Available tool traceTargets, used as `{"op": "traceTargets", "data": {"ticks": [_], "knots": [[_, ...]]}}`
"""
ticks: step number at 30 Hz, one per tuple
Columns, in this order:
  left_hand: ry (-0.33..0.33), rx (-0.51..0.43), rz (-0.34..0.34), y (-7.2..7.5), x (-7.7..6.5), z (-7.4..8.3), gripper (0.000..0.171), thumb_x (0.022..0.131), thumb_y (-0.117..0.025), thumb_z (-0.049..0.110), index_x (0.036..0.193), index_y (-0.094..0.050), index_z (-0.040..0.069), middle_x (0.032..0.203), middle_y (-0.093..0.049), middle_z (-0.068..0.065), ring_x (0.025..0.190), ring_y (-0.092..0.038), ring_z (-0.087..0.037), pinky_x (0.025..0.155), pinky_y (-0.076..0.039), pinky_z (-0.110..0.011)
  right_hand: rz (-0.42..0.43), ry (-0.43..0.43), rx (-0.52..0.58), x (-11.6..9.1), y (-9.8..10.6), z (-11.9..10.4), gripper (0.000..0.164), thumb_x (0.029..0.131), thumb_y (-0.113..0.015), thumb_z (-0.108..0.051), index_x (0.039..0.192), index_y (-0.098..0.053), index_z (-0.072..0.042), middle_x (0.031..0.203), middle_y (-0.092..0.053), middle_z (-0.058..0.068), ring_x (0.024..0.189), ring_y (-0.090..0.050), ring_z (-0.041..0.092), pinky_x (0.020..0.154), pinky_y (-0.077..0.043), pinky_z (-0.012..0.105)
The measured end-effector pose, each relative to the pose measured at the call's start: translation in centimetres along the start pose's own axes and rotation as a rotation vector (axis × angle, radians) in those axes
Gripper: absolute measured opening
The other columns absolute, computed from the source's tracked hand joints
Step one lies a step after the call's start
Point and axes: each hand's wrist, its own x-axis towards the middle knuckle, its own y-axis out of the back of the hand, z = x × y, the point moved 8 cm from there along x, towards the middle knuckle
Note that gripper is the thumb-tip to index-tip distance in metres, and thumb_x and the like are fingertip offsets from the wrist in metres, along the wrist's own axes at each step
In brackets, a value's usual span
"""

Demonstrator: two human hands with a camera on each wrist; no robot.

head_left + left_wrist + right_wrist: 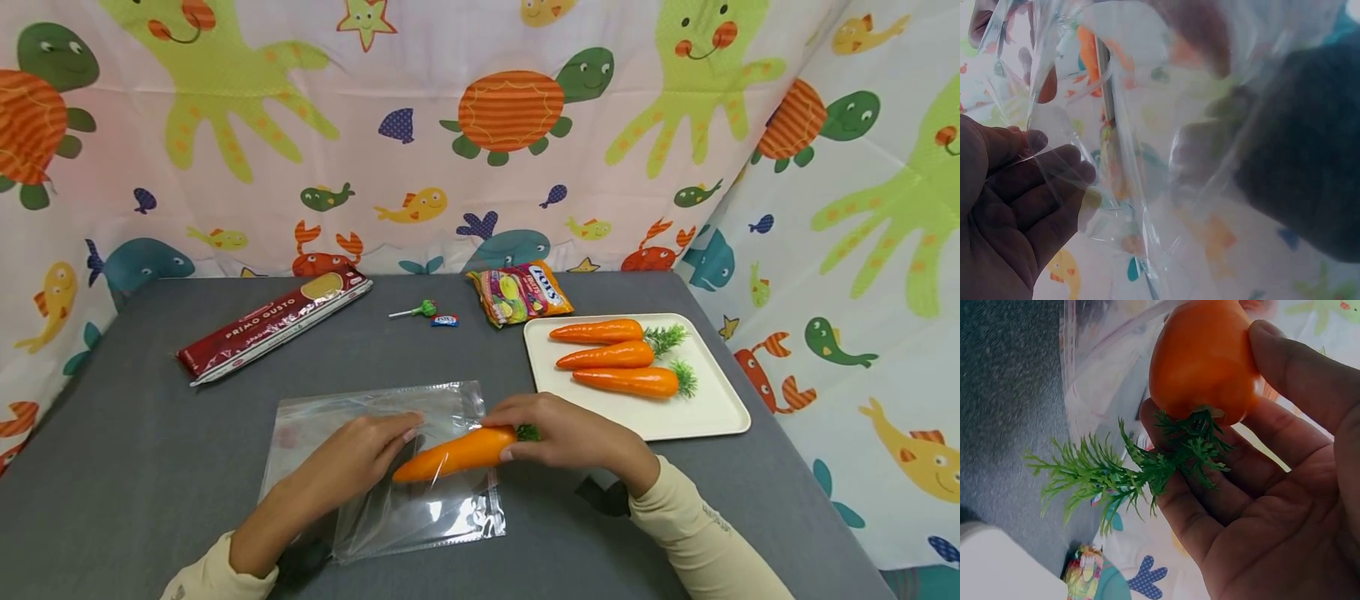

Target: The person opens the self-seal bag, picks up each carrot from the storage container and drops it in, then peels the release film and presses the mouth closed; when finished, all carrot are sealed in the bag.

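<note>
A clear plastic zip bag (427, 525) lies on the grey table in the head view. My left hand (360, 454) pinches its upper layer between thumb and fingertips; film spans most of the left wrist view. An orange carrot (453, 455) points leftward into the bag, its tapered end seen through the film. My right hand (558, 429) grips the carrot's thick end, thumb on one side and fingers on the other. The leafy green top (1116, 472) sticks out past these fingers in the right wrist view.
At right stands a cream tray (705, 415) with three more carrots (607, 356). Farther back lie a red spaghetti packet (273, 325), a green lollipop (427, 307), a small blue-wrapped sweet (445, 320) and a Fox's candy bag (521, 293). A printed curtain (420, 75) hangs behind the table.
</note>
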Motion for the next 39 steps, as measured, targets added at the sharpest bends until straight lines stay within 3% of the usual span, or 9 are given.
{"op": "traceTargets", "data": {"ticks": [6, 14, 23, 30, 39], "knots": [[-0.012, -0.004, -0.008, -0.3, 0.1, 0.3, 0.029, 0.099, -0.057, 0.01, 0.126, -0.064, 0.003, 0.119, -0.067, -0.007, 0.104, -0.065, -0.018, 0.086, -0.055, -0.039, -0.017, 0.02, -0.036, 0.1, -0.8, -0.5, 0.042, 0.092, -0.069, -0.02, 0.131, -0.061, -0.005, 0.127, -0.062, 0.006, 0.117, -0.057, 0.019, 0.102, -0.044, 0.038], [0.031, -0.011, -0.028, -0.4, 0.2, 0.2, 0.03, 0.099, -0.058, 0.01, 0.128, -0.063, 0.002, 0.119, -0.067, -0.007, 0.106, -0.065, -0.018, 0.086, -0.054, -0.039, -0.044, 0.028, -0.048, 0.8, -1.9, -0.9, 0.041, 0.093, -0.068, -0.018, 0.132, -0.061, -0.005, 0.13, -0.06, 0.006, 0.122, -0.054, 0.02, 0.105, -0.041, 0.038], [0.013, -0.006, -0.021, -0.4, 0.1, 0.2, 0.031, 0.099, -0.057, 0.01, 0.128, -0.062, 0.001, 0.119, -0.067, -0.008, 0.104, -0.066, -0.018, 0.086, -0.054, -0.039, -0.1, 0.032, -0.032, 1.7, -3.2, -1.2, 0.041, 0.093, -0.068, -0.02, 0.131, -0.061, -0.006, 0.129, -0.061, 0.001, 0.121, -0.054, 0.016, 0.104, -0.041, 0.034], [0.008, -0.003, -0.007, -0.2, 0.2, 0.3, 0.03, 0.098, -0.059, 0.01, 0.126, -0.064, 0.001, 0.116, -0.068, -0.007, 0.099, -0.066, -0.015, 0.084, -0.055, -0.037, -0.134, 0.016, -0.002, 1.9, -4.0, -1.2, 0.043, 0.093, -0.07, -0.023, 0.131, -0.061, -0.007, 0.126, -0.062, -0.003, 0.115, -0.055, 0.01, 0.101, -0.043, 0.03], [0.022, 0.012, -0.021, 0.0, 0.0, 0.2, 0.029, 0.098, -0.059, 0.01, 0.126, -0.065, 0.002, 0.114, -0.069, -0.008, 0.091, -0.066, -0.011, 0.079, -0.056, -0.037, -0.148, 0.065, -0.025, 3.1, -5.1, -1.7, 0.039, 0.092, -0.07, -0.02, 0.129, -0.063, -0.008, 0.124, -0.063, -0.003, 0.114, -0.056, 0.006, 0.1, -0.042, 0.025]]}}
